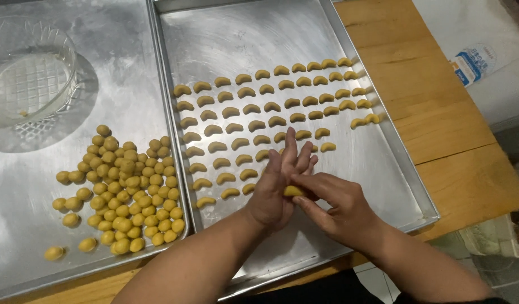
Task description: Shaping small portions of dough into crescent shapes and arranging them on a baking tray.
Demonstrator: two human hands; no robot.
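Note:
My left hand [279, 183] is held flat on edge over the right metal tray [383, 163], fingers pointing away. My right hand [335, 205] presses against its palm, and a small yellow dough piece [293, 191] sits between the two hands. Rows of crescent-shaped dough pieces [271, 107] lie on this tray, from its left side to the upper right. A pile of round yellow dough balls [127, 188] rests on the left metal tray [124, 84].
A clear glass bowl [28, 73] stands at the far left of the left tray. Both trays sit on a wooden table [439, 112]. A white package with a blue label [473, 62] lies beyond the table's right edge.

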